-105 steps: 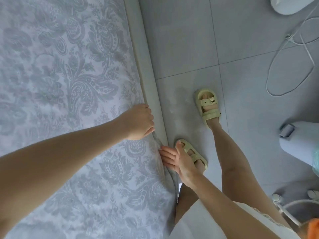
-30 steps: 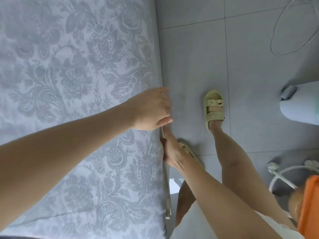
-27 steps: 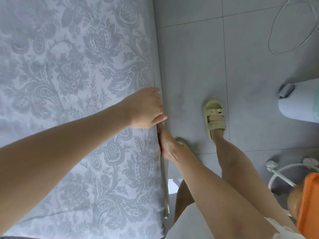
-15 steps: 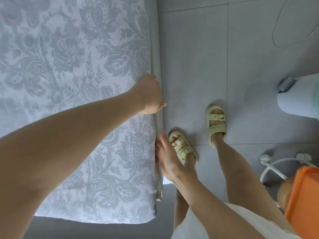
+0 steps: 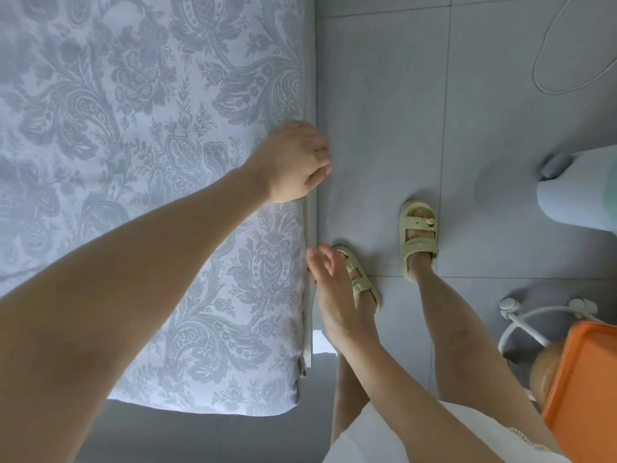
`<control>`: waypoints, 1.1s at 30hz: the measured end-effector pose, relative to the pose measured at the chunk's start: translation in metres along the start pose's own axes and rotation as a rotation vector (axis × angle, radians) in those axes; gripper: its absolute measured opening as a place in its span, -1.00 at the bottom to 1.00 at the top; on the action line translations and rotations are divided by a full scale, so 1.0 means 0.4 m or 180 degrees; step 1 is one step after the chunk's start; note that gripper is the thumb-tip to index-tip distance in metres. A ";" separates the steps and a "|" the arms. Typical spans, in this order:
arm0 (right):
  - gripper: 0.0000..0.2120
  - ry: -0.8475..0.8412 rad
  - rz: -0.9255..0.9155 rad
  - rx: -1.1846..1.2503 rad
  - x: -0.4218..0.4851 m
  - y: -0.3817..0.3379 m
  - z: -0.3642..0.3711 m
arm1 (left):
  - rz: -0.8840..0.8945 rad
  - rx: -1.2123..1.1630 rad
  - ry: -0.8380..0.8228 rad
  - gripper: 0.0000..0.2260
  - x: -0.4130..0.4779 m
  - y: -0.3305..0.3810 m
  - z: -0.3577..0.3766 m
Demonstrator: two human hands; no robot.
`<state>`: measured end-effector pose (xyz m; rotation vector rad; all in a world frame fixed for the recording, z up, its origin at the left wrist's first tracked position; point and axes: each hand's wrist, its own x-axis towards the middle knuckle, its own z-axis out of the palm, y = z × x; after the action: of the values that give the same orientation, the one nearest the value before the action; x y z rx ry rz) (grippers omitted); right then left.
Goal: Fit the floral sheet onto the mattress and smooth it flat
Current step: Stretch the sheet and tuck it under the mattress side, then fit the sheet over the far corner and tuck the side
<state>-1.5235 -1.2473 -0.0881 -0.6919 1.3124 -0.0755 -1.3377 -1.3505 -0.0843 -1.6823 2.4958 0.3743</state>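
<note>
The grey-and-white floral sheet [image 5: 160, 135] covers the mattress top and looks flat, wrapping over the near corner [image 5: 283, 404]. My left hand [image 5: 292, 163] rests on the mattress's right edge, its fingers curled down over the sheet's side and its thumb tucked below. My right hand [image 5: 332, 294] hangs just beside the mattress's side, lower down, fingers apart and holding nothing. What lies under the mattress edge is hidden.
A pale bed rail [image 5: 309, 235] runs along the mattress side. My feet in pale green sandals [image 5: 419, 237] stand on the grey tiled floor. To the right are a white cable [image 5: 547, 85], a pale appliance [image 5: 581, 202], a white wheeled stand [image 5: 521, 320] and an orange box [image 5: 587, 379].
My right hand has come away from the mattress side and its fingers have spread. My left hand stays curled on the edge. The view has drifted back, and the near mattress corner now shows.
</note>
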 end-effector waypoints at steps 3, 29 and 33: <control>-0.68 -0.0065 -0.0663 -0.0913 0.005 -0.023 0.029 | -0.0854 0.0041 0.0885 -0.79 -0.079 0.001 -0.021; -0.75 -0.0025 -0.1225 -0.3287 -0.185 -0.781 -0.012 | -0.2957 -0.2017 -0.0595 -0.69 -0.309 0.046 -0.461; -0.77 0.0131 -0.1260 -0.2784 -0.218 -1.023 -0.025 | -0.3010 -0.1945 -0.0150 -0.71 -0.211 -0.059 -0.630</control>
<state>-1.4237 -1.5413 0.1928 -1.6970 1.2055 0.1797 -1.2719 -1.3495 0.1742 -2.7405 1.3210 1.0652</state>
